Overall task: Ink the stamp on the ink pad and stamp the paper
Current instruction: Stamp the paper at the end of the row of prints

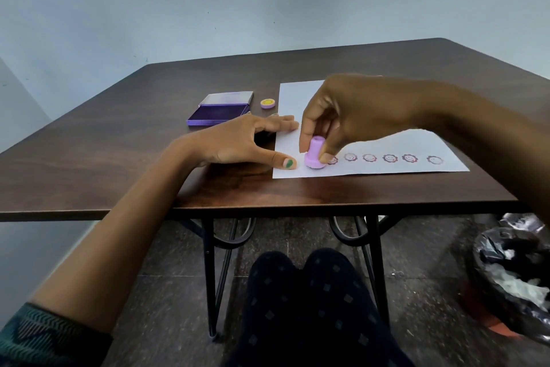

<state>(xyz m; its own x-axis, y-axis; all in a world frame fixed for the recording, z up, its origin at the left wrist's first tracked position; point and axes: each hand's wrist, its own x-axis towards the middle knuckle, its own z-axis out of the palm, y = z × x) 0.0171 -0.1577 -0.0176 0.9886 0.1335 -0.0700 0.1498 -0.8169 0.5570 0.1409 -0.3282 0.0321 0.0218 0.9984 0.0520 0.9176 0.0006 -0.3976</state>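
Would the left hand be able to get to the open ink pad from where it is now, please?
Probably yes. The left hand lies flat on the paper's left edge, holding nothing, and the ink pad sits just beyond it with only bare table between. Lifting it would free the paper, though.

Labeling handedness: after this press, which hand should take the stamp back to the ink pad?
Right. The right hand already pinches the stamp, pressed on the paper. The left hand lies flat, holding the sheet's edge, though it is nearer the open ink pad.

We note dark wood table, pale wall, black-lined bin on stone floor at right.
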